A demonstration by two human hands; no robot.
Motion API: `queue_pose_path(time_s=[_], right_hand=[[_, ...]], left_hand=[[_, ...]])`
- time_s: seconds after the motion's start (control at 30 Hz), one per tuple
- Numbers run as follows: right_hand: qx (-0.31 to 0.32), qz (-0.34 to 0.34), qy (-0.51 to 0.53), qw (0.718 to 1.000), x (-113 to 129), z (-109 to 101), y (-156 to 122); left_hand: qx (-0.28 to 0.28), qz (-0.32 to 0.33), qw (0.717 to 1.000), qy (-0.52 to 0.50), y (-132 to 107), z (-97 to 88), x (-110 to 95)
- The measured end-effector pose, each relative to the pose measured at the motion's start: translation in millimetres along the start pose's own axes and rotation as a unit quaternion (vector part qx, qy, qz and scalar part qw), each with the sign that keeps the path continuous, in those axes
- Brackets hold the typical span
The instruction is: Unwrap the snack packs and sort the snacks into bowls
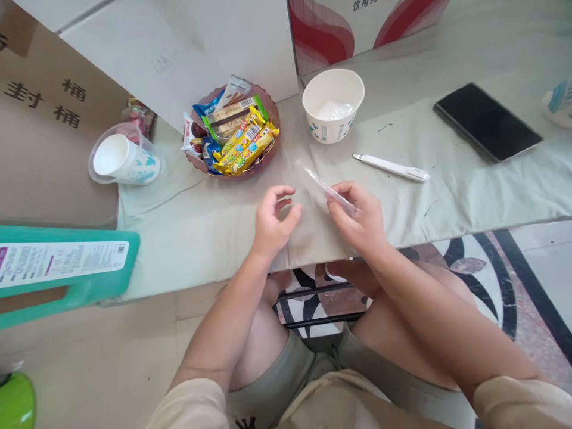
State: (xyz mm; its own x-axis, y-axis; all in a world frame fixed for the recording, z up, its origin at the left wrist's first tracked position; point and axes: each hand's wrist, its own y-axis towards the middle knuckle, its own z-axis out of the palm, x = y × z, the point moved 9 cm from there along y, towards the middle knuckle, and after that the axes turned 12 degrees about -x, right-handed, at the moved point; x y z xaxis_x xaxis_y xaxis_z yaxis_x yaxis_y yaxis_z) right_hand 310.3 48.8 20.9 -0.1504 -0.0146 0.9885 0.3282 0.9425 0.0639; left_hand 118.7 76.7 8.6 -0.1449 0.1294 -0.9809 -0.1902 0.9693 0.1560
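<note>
My right hand (360,215) pinches a thin, clear plastic piece (319,186) between thumb and fingers, just above the cloth-covered table. It is see-through and nearly edge-on, so I cannot tell its exact kind. Facing it, my left hand (274,219) is empty, its thumb and curled fingers apart. Beyond both hands stands a white paper bowl (328,128) with blue print and crumpled clear plastic inside. A white utility knife (391,167) lies to the right of my right hand. Past my left hand is a scalloped, pinkish bowl (272,149) filled with several wrapped snacks (241,140).
A black phone (487,122) lies at the right, with part of a paper cup (560,104) at the edge. White paper and clear plastic cups (134,164) stand left. Cardboard boxes (187,42) line the back. A green carton piece (96,286) juts over the table's left front.
</note>
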Motion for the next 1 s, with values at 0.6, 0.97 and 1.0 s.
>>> queue_pose_path(time_s=[0.6, 0.97, 1.0], right_hand=[[0.131, 0.096, 0.108, 0.981, -28.7, 32.0, -2.1], [0.142, 0.093, 0.098, 0.981, -19.6, 24.2, 9.0], [0.154, 0.104, 0.098, 0.978, -20.2, 26.1, 8.3]], left_hand=[[0.069, -0.114, 0.989, -0.062, -6.8, 22.8, 15.9], [0.133, -0.175, 0.974, -0.049, -8.5, 28.8, 15.4], [0.120, -0.186, 0.973, -0.071, -7.4, 27.2, 15.5]])
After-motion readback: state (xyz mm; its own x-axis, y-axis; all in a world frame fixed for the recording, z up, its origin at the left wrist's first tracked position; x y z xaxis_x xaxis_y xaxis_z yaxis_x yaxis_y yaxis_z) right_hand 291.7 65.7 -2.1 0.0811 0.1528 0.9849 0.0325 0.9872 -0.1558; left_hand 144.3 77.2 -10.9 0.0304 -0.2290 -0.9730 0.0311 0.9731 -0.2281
